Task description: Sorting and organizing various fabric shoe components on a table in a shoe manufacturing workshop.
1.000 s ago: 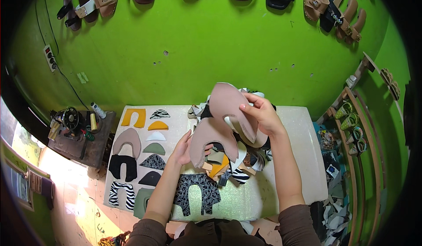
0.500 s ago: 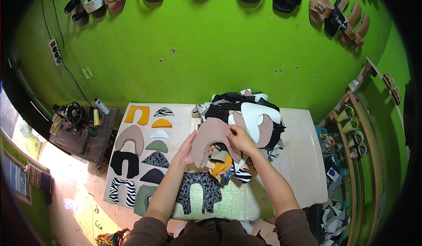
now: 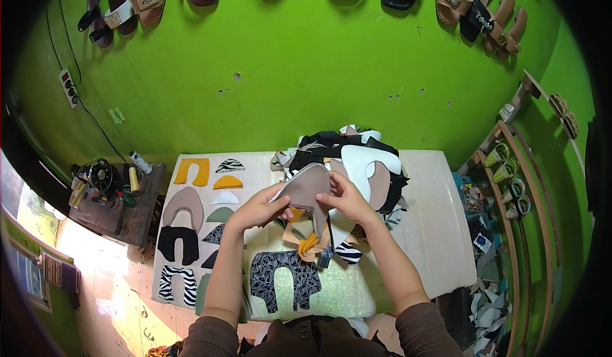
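A taupe U-shaped shoe-upper piece [image 3: 305, 186] is held up over the middle of the table, bent and tilted, with a pale edge showing on its left. My left hand [image 3: 260, 208] grips its left side, thumb on top and fingers beneath. At its right side my right hand [image 3: 343, 197] is closed on it, with the thumb pressing the face. Whether it is one layer or a stack cannot be told. Below it lie yellow and tan scraps [image 3: 310, 245] and a zebra-striped scrap [image 3: 348, 251]. A black-and-grey patterned U-shaped piece [image 3: 268, 280] lies flat nearer me.
A heap of cut material [image 3: 376, 159] covers the table's back middle. Cut pieces lie in columns on the left, including a yellow one [image 3: 192, 171] and a zebra-striped one [image 3: 177, 284]. A sewing machine [image 3: 102, 175] stands at left, a shoe rack [image 3: 510, 178] at right.
The taupe piece has gone from spread and facing up to bent and tilted. My left hand has moved up and inward along its edge; the whole view has shifted slightly.
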Motion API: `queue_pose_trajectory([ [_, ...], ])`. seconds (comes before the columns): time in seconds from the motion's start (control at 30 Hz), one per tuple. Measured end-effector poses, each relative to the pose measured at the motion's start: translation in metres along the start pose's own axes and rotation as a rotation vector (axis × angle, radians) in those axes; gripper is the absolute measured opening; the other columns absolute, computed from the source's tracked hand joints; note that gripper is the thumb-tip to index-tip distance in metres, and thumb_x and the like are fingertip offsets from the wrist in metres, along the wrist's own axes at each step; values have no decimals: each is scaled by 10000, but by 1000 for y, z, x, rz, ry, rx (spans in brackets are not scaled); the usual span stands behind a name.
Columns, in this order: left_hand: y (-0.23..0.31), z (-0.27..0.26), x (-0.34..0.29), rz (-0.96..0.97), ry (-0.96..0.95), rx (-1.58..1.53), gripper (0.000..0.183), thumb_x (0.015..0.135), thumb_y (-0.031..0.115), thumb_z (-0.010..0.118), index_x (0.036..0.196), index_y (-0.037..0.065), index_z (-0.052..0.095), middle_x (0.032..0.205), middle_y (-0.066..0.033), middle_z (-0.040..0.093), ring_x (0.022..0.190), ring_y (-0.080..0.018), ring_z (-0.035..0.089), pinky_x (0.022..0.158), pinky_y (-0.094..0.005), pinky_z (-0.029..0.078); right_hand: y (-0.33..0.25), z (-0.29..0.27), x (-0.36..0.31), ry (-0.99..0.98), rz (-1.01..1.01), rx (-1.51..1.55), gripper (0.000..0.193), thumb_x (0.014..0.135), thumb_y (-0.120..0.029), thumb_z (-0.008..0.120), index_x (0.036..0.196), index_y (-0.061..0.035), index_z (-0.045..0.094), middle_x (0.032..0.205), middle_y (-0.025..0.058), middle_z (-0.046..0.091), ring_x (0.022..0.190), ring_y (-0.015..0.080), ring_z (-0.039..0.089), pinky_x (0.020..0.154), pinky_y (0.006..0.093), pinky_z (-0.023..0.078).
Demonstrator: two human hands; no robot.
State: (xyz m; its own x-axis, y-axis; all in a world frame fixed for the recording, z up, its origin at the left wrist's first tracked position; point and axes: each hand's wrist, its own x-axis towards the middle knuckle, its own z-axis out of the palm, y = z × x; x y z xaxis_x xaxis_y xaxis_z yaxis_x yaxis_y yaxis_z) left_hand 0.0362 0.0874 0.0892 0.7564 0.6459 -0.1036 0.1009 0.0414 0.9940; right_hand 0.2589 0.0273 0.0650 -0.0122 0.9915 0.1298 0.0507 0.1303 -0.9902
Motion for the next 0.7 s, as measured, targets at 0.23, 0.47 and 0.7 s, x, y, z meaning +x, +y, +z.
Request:
queue_pose_trajectory([
  [0.23,-38,5,27,-5,139,-493,356,934,111,358,1284,49,325,992,-161,601,754,-167,572,660,-275,491,14,-28,1,325,49,-459,372,775,-119,641,1114,-16,527,848,71,577,770,169,553,687,263,453],
  [0.47,-80,6,44,-127,250,-837,318,955,169,310,1252,59,338,1006,-182,606,746,-184,567,635,-301,499,18,-29,-2,495,35,-1149,436,729,-194,667,1096,-6,526,1038,187,489,1015,353,472,834,402,428],
  [0.7,-73,2,39,-148,194,-726,386,962,292,307,1212,9,388,1010,-171,613,778,-188,587,665,-302,510,19,-69,10,486,-10,-1192,236,787,-193,583,901,6,641,802,201,614,749,367,580,725,405,464],
])
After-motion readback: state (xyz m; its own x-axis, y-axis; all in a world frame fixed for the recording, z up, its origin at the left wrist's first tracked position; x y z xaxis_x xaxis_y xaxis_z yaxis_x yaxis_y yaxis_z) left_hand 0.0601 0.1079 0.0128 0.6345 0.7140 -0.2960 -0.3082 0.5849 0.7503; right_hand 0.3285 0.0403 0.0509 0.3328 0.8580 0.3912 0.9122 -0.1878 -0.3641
